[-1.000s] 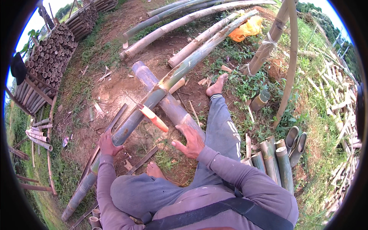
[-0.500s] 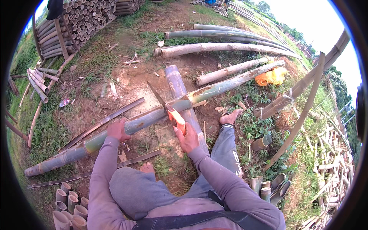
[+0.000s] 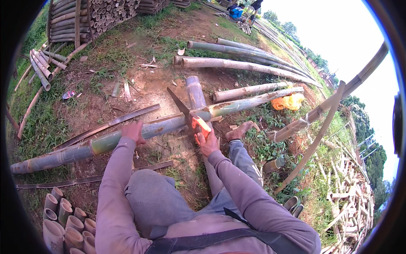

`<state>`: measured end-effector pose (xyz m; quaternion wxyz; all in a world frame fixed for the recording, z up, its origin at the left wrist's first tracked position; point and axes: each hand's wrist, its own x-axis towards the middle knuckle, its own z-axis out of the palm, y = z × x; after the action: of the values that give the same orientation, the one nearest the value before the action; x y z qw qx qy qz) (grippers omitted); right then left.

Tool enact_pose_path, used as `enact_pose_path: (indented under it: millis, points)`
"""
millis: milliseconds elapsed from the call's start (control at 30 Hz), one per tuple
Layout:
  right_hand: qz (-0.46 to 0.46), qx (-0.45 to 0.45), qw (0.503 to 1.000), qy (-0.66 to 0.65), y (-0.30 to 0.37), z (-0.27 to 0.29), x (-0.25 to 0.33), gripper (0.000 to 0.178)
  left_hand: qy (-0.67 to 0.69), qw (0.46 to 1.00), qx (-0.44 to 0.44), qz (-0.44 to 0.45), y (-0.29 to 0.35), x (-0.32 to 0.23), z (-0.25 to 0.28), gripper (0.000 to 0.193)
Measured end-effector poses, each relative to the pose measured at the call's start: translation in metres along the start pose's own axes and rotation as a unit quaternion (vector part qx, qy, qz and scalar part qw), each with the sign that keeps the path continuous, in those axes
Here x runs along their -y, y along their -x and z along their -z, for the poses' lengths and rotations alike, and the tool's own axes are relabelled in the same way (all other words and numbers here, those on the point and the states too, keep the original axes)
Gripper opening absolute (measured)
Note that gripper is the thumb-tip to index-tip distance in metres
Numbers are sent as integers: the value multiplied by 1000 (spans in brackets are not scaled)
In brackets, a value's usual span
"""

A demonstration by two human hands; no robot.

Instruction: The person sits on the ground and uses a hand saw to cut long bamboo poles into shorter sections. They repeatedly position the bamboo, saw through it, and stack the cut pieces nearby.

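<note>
A long green-grey bamboo pole (image 3: 163,125) lies slanting across a second bamboo pole (image 3: 196,94) under it. My left hand (image 3: 134,132) grips the upper pole from above, left of the crossing, thumb apart from the fingers. In my right hand (image 3: 209,144) is the orange handle of a handsaw (image 3: 179,102), fingers wrapped round it. The saw's blade crosses the upper pole just left of the crossing and points away from me to the far left. How deep the teeth sit in the bamboo I cannot tell.
Split bamboo strips (image 3: 108,123) lie beside the pole. Short cut bamboo tubes (image 3: 63,216) stand at the lower left. Long poles (image 3: 245,65) lie beyond, near an orange bag (image 3: 287,102). A leaning pole (image 3: 330,106) rises at right. My bare foot (image 3: 239,131) is close to the crossing.
My right hand and the saw have shifted slightly forward, the handle nearer the pole. My left hand keeps its hold. The whole view has tilted a little.
</note>
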<state>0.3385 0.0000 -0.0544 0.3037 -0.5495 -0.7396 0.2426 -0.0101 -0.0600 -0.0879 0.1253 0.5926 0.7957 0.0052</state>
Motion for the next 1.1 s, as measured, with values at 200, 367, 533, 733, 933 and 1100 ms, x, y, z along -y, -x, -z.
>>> enact_pose_path:
  millis: [200,367,533,733,933,1100]
  points:
    - [-16,7,999,29,-2,-2,-8,54,15,1000,2,-10,-3,3,-3,94]
    - [-13,0,1000,26,-4,-7,-17,52,-10,1000,-1,-14,-2,-1,1,101]
    - [-7,-3,1000,9,-4,-8,-11,48,-10,1000,6,-11,-8,6,-7,100]
    - [-11,19,976,-216,-20,-30,-44,46,-31,999,-20,-22,-8,-1,-9,95]
    - [-28,21,977,-212,-38,-24,-15,49,-27,1000,-2,5,-6,1,-6,99]
    - [1,34,983,-182,-79,-14,-1,38,-39,999,-11,-8,-10,1,-13,104]
